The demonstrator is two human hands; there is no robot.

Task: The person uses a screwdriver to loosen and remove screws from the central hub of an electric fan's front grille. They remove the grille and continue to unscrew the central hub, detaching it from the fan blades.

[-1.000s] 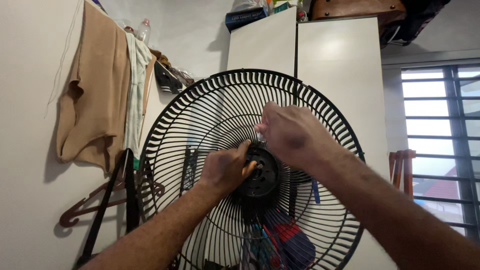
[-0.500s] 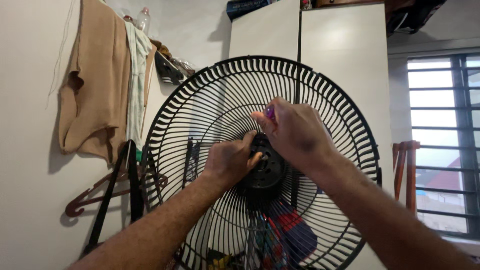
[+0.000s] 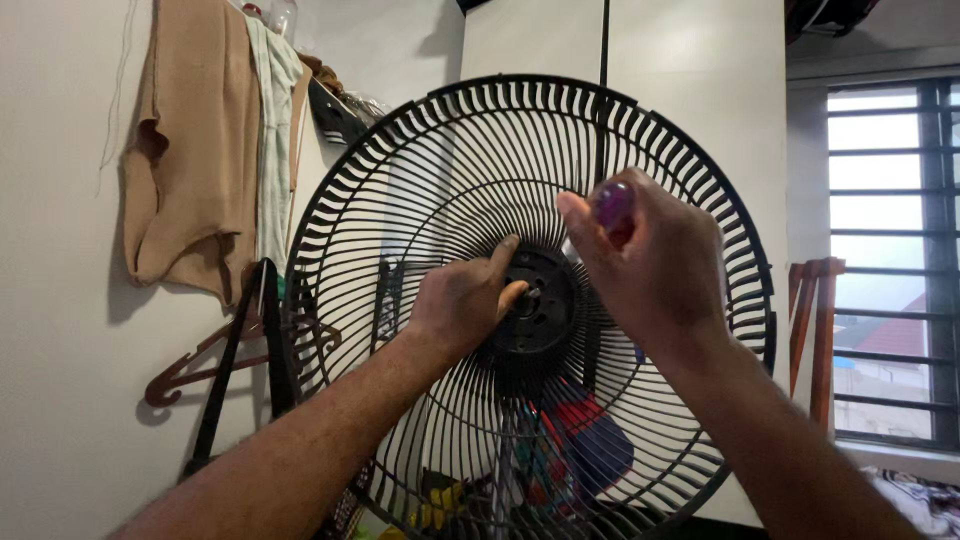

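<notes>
**Two hands at the hub of a black fan guard**

Two hands meet at the middle of the black fan guard [image 3: 530,300], which stands upright in front of the person, near the head camera; the left hand [image 3: 462,300] presses thumb and fingers against the round black hub [image 3: 540,312], closed on its left edge; the right hand [image 3: 650,255] is curled shut around a tool with a purple handle [image 3: 613,203], most likely a screwdriver, its tip hidden behind the fingers. By my judgement the work at the hub is under way and unfinished: the guard sits in place, no blade shows, and whether any fastener is loose cannot be told. Behind, a white wall carries a tan cloth [image 3: 195,150] at far left, with hangers [image 3: 215,350] below it; a white cabinet [image 3: 690,70] stands behind the guard; a barred window [image 3: 890,250] fills the right.
</notes>
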